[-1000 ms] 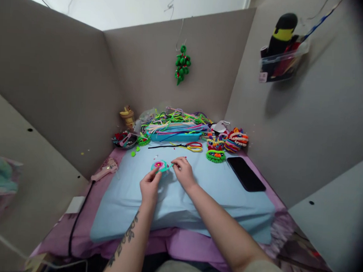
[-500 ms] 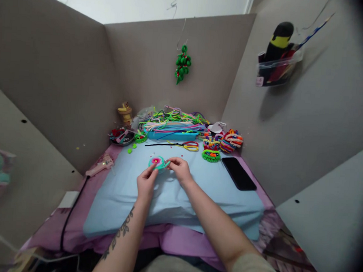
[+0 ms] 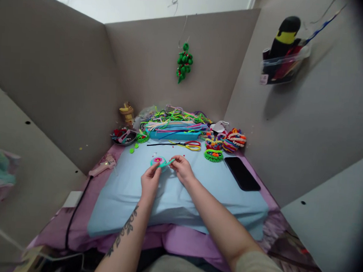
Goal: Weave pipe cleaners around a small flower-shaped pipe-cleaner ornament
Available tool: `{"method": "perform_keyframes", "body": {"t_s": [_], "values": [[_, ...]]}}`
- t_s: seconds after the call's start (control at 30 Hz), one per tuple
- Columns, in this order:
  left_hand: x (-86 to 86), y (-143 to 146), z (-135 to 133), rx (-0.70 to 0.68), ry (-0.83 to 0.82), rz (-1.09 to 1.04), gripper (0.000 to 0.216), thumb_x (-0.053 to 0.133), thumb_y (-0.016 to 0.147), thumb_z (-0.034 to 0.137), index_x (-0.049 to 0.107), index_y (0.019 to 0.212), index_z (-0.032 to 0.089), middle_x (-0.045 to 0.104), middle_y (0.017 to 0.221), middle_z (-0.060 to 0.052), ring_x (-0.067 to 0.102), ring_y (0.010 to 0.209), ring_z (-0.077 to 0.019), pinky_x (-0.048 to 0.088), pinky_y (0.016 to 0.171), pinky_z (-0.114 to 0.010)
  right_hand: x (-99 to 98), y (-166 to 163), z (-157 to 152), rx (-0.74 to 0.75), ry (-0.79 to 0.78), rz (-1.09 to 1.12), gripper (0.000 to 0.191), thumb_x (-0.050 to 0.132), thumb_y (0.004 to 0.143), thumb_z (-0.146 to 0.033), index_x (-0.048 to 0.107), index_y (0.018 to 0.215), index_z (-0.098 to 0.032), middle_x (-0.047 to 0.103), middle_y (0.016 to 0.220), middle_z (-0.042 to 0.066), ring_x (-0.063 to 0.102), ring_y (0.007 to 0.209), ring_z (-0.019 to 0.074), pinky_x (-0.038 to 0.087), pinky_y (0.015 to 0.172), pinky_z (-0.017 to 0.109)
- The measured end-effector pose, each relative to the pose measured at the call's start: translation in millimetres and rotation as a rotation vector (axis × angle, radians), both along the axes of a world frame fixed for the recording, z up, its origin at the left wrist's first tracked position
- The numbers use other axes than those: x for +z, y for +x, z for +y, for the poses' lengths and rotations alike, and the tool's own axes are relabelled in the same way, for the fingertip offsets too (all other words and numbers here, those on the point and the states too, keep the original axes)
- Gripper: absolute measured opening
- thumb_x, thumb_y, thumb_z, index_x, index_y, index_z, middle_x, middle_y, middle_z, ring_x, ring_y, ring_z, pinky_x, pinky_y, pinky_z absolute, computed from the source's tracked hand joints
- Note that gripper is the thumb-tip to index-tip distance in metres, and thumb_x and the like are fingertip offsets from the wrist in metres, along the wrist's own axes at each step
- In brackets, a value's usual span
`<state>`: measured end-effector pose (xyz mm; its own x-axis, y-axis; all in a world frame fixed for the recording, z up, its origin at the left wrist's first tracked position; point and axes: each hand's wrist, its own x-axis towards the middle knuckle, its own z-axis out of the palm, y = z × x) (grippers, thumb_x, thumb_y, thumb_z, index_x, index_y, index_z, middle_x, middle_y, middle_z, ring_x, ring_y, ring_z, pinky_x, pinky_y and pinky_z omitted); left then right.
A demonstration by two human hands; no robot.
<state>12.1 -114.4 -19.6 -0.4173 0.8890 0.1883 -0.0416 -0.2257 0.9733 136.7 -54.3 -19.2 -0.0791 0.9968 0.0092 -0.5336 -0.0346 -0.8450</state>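
My left hand (image 3: 150,179) pinches the lower edge of a small round pipe-cleaner coil (image 3: 158,160), turquoise at the rim with pink and a yellow dot inside. A turquoise pipe-cleaner end (image 3: 168,162) runs from the coil toward the right. My right hand (image 3: 181,168) has its thumb and fingertips closed on that loose end. Both hands are just above the light blue cloth (image 3: 129,198). Beyond them lie scissors (image 3: 191,145) with red and yellow handles and a black pipe cleaner (image 3: 159,144).
A blue tray (image 3: 172,135) heaped with pipe cleaners stands at the back. Woven colourful pieces (image 3: 213,155) and a black phone (image 3: 242,173) lie right. On the left are a pink glue gun (image 3: 103,167) with its cord and a dark bowl (image 3: 124,138). Grey panels enclose three sides.
My right hand has drawn slightly away from the coil, and more of the turquoise end shows between the hands. The whole view has shifted a little.
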Motion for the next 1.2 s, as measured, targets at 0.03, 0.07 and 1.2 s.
{"method": "perform_keyframes", "body": {"t_s": [0.03,0.07,1.2], "values": [[-0.7,0,0,-0.007,0.000,0.000,0.040,0.072,0.067,0.034,0.070,0.101,0.014,0.071,0.098,-0.011,0.066,0.087,-0.0201,0.049,0.082,-0.032,-1.2,0,1,0.006,-0.017,0.001,0.021,0.070,0.052,-0.023,0.059,0.070,-0.019,0.061,0.062,-0.002,0.058,0.057,0.0125,0.046,0.053,0.024],[-1.3,0,0,-0.016,-0.004,-0.004,0.040,0.072,0.067,0.034,0.070,0.101,0.014,0.072,0.096,-0.011,0.066,0.085,-0.0196,0.050,0.081,-0.031,-2.4,1,2,0.010,-0.032,0.000,0.021,0.070,0.051,-0.022,0.059,0.070,-0.019,0.061,0.061,-0.002,0.058,0.056,0.0124,0.045,0.051,0.024],[-4.0,0,-2,-0.030,0.059,-0.141,0.034,0.077,0.062,0.030,0.072,0.093,0.015,0.073,0.087,-0.007,0.067,0.079,-0.0176,0.050,0.077,-0.029,4.0,6,-16,-0.095,0.323,-0.499,0.022,0.059,0.076,-0.033,0.070,0.090,-0.021,0.068,0.093,0.006,0.061,0.086,0.0186,0.048,0.075,0.031]]}}
